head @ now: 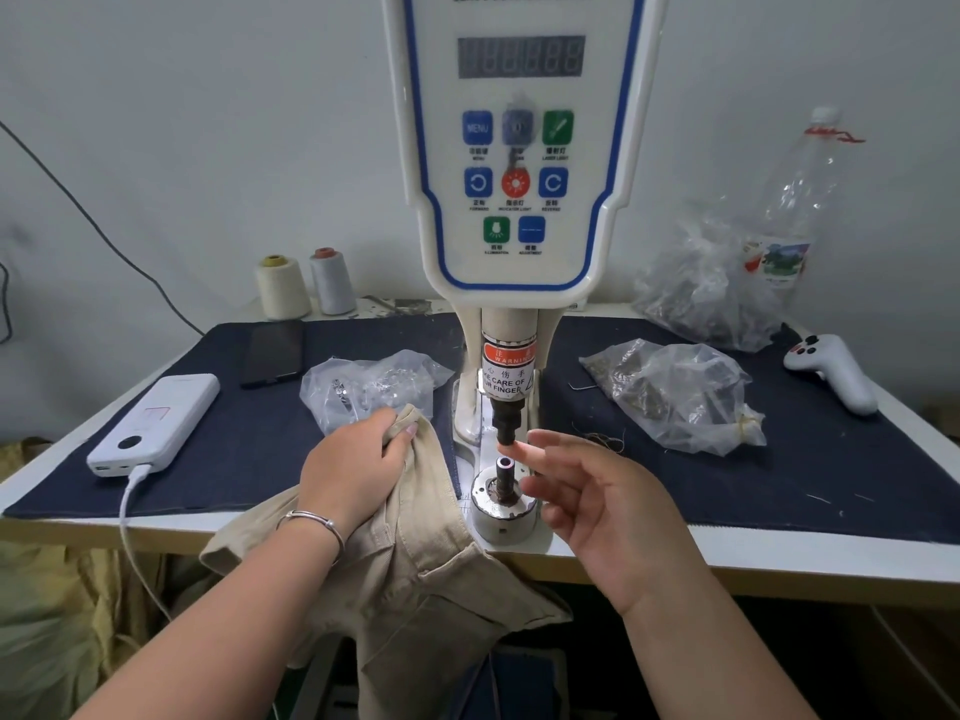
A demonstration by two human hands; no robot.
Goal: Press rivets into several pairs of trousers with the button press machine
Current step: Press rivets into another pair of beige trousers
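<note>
Head view: left hand (358,467) grips a fold of the beige trousers (415,563), which drape off the table's (779,563) front edge just left of the button press machine (519,200). Right hand (597,491) held open, fingers relaxed, index fingertip right by the gap between the upper punch (506,423) and the lower die post (505,478) (contact unclear). Clear bags (680,392) lie on the dark mat.

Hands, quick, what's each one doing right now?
Left hand: grips the beige trousers.
Right hand: open, fingers by the lower die, holding nothing visible.
</note>
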